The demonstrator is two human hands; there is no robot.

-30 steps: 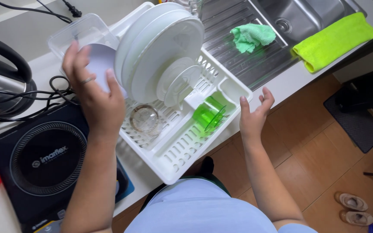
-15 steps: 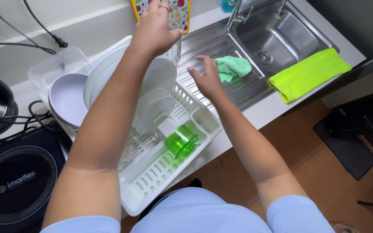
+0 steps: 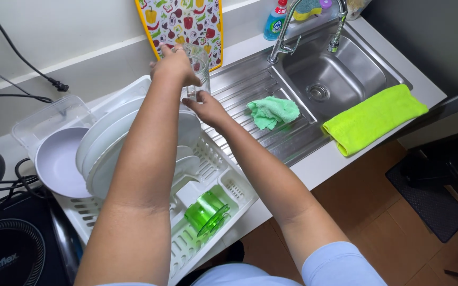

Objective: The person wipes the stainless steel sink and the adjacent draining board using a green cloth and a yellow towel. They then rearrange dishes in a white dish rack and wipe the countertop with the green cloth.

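My left hand (image 3: pixel 175 64) grips a clear drinking glass (image 3: pixel 197 69) near its top, above the steel draining board (image 3: pixel 250 85) beside the white dish rack (image 3: pixel 223 185). My right hand (image 3: pixel 203 106) touches the bottom of the same glass from below. The rack holds several white plates (image 3: pixel 102 143) standing on edge and a green plastic cup (image 3: pixel 206 212) lying on its side.
A green rag (image 3: pixel 273 111) lies on the draining board next to the sink (image 3: pixel 335 74) with its tap (image 3: pixel 292 26). A folded yellow-green cloth (image 3: pixel 375 116) lies on the counter edge. A white bowl (image 3: pixel 56 161), an induction hob (image 3: pixel 6 249) and a patterned cutting board (image 3: pixel 186 21) are also here.
My left hand left the bowl at the rack's left and reached to the far end, taking the glass. My right hand rose from the counter edge to the glass's base.
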